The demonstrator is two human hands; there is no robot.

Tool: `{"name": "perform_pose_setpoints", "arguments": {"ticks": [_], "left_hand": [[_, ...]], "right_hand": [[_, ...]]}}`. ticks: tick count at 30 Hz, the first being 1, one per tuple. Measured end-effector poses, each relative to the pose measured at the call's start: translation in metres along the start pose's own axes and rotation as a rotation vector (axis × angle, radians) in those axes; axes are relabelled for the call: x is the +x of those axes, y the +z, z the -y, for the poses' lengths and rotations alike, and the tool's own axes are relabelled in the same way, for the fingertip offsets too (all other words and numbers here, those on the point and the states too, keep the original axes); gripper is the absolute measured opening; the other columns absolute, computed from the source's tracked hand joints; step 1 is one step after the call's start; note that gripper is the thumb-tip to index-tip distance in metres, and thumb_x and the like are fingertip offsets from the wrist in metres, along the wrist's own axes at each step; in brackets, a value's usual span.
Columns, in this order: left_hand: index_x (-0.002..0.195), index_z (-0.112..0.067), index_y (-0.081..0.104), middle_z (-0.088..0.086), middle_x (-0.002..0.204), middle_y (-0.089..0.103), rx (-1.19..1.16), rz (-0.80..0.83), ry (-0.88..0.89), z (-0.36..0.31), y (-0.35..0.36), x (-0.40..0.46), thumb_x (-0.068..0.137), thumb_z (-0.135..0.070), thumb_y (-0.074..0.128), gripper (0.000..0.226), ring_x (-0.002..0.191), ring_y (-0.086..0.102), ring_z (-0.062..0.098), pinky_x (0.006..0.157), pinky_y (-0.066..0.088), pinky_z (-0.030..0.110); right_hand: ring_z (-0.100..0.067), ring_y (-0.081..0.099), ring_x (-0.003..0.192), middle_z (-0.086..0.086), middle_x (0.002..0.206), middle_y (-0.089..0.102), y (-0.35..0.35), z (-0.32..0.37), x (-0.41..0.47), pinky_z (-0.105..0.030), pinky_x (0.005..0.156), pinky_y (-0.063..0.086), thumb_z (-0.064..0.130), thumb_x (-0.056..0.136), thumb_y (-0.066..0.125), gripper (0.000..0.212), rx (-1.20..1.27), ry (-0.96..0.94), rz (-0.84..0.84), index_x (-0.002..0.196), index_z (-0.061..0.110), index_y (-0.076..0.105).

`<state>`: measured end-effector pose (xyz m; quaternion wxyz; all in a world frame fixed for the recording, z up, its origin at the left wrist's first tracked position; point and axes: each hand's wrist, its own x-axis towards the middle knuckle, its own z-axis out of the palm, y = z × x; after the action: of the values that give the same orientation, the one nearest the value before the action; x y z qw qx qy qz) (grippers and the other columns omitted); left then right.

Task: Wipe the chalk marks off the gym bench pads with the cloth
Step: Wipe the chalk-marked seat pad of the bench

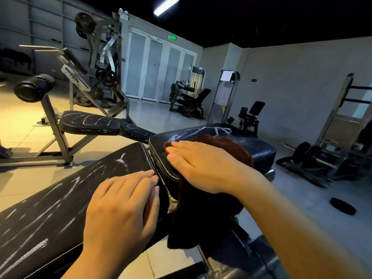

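Only the head view to go on here, and in it the person is working the seat pad (251, 146), the smaller cushion sitting at about 1 o'clock from the middle of the shot. The right hand (203, 168) is lying flat on the dark brown cloth (227, 146), fingers straight and pressed close together, palm pushing the cloth down onto the pad's near-left corner; part of the cloth is hanging off the near edge and drooping toward 6 o'clock. The left hand (120, 214) is resting flat on the long back pad (66, 200) at about 7 o'clock, fingers straight and nearly touching each other, tips right at the gap between the two pads, looking like it's bracing. Chalk scribbles are still showing past the cloth at 12 o'clock on the seat pad, and the back pad is streaked all over, so this job is looking barely started. The padding is looking like pebbled black vinyl with stitched piping, so chalk is probably sitting in the grain; firm pressure and overlapping passes toward the far edge should be doing better than quick flicks, and bunching up the dangling end would be giving more clean surface. The cloth is looking plush, terry-like. Another bench (90, 122) at 10 o'clock is wearing chalk lines too.
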<state>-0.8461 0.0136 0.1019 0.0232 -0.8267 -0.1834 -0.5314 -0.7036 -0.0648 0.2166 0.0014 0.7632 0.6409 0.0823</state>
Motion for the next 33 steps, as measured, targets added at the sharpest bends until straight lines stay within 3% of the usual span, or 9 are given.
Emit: {"name": "perform_pose_setpoints", "arguments": {"ticks": [2, 6, 8, 11, 15, 21, 26, 29, 33], "left_hand": [[0.095, -0.015, 0.073, -0.001, 0.103, 0.072, -0.001, -0.008, 0.003, 0.001, 0.000, -0.001, 0.092, -0.030, 0.042, 0.034, 0.090, 0.069, 0.018, 0.083, 0.039, 0.028], [0.096, -0.014, 0.074, 0.002, 0.102, 0.072, 0.015, -0.043, 0.023, 0.002, 0.001, -0.003, 0.091, -0.030, 0.044, 0.035, 0.088, 0.070, 0.021, 0.085, 0.039, 0.030], [0.097, -0.013, 0.074, 0.003, 0.102, 0.073, 0.027, -0.046, 0.034, 0.002, 0.002, -0.003, 0.091, -0.030, 0.044, 0.035, 0.088, 0.070, 0.022, 0.085, 0.039, 0.030], [0.097, -0.013, 0.074, 0.003, 0.103, 0.072, 0.029, -0.042, 0.049, 0.004, 0.001, -0.004, 0.092, -0.029, 0.045, 0.033, 0.089, 0.070, 0.023, 0.085, 0.040, 0.031], [0.097, -0.011, 0.073, 0.005, 0.102, 0.072, 0.028, -0.056, 0.057, 0.004, 0.003, -0.005, 0.092, -0.028, 0.046, 0.032, 0.087, 0.070, 0.024, 0.083, 0.040, 0.032], [0.093, -0.012, 0.073, 0.005, 0.099, 0.072, 0.028, -0.063, 0.043, 0.004, 0.006, -0.003, 0.091, -0.028, 0.046, 0.032, 0.085, 0.070, 0.025, 0.082, 0.040, 0.033], [0.096, -0.013, 0.074, 0.003, 0.102, 0.073, 0.023, -0.040, 0.036, 0.006, 0.004, -0.004, 0.090, -0.031, 0.045, 0.035, 0.087, 0.070, 0.023, 0.085, 0.039, 0.031], [0.095, -0.013, 0.075, 0.002, 0.102, 0.072, 0.006, -0.073, 0.042, 0.007, 0.004, -0.004, 0.091, -0.030, 0.046, 0.034, 0.087, 0.070, 0.023, 0.085, 0.040, 0.031], [0.093, -0.012, 0.075, 0.003, 0.100, 0.073, -0.002, -0.104, 0.046, 0.005, 0.005, -0.004, 0.090, -0.029, 0.047, 0.033, 0.086, 0.070, 0.023, 0.084, 0.040, 0.030]], "right_hand": [[-0.009, 0.027, 0.141, 0.004, 0.154, 0.037, 0.004, -0.001, -0.003, -0.023, 0.114, 0.015, 0.040, 0.105, 0.022, 0.048, -0.029, -0.025, -0.047, 0.145, 0.022, 0.042], [0.012, 0.005, 0.141, 0.026, 0.156, 0.016, 0.014, -0.010, -0.038, -0.010, 0.110, -0.006, 0.053, 0.101, 0.019, 0.051, 0.004, -0.102, -0.063, 0.150, 0.041, 0.023], [0.018, 0.003, 0.136, 0.030, 0.152, 0.017, 0.007, -0.023, -0.043, -0.011, 0.111, -0.002, 0.063, 0.096, 0.014, 0.056, 0.026, -0.024, -0.060, 0.148, 0.045, 0.022], [0.005, 0.017, 0.140, 0.020, 0.156, 0.023, -0.010, -0.061, -0.037, -0.024, 0.115, 0.011, 0.065, 0.087, 0.007, 0.069, -0.020, 0.245, -0.047, 0.150, 0.040, 0.024], [-0.017, 0.025, 0.145, 0.009, 0.159, 0.025, -0.024, -0.097, -0.027, -0.033, 0.116, 0.019, 0.058, 0.098, 0.013, 0.059, 0.050, 0.498, -0.030, 0.151, 0.035, 0.027], [-0.001, 0.015, 0.145, 0.013, 0.160, 0.020, -0.003, -0.046, -0.027, -0.012, 0.105, 0.002, 0.051, 0.102, 0.023, 0.055, -0.024, 0.245, -0.081, 0.152, 0.031, 0.026], [0.009, 0.004, 0.143, 0.025, 0.157, 0.012, 0.009, -0.011, -0.034, -0.015, 0.112, -0.006, 0.058, 0.096, 0.017, 0.057, -0.024, -0.049, -0.023, 0.151, 0.043, 0.017], [0.008, 0.008, 0.143, 0.026, 0.156, 0.015, 0.000, -0.038, -0.037, -0.020, 0.116, -0.001, 0.065, 0.089, 0.010, 0.061, -0.045, 0.020, -0.008, 0.147, 0.049, 0.018], [0.000, 0.019, 0.144, 0.023, 0.155, 0.026, -0.015, -0.079, -0.033, -0.026, 0.115, 0.016, 0.074, 0.085, 0.003, 0.072, -0.119, 0.292, -0.045, 0.147, 0.047, 0.025]]}}
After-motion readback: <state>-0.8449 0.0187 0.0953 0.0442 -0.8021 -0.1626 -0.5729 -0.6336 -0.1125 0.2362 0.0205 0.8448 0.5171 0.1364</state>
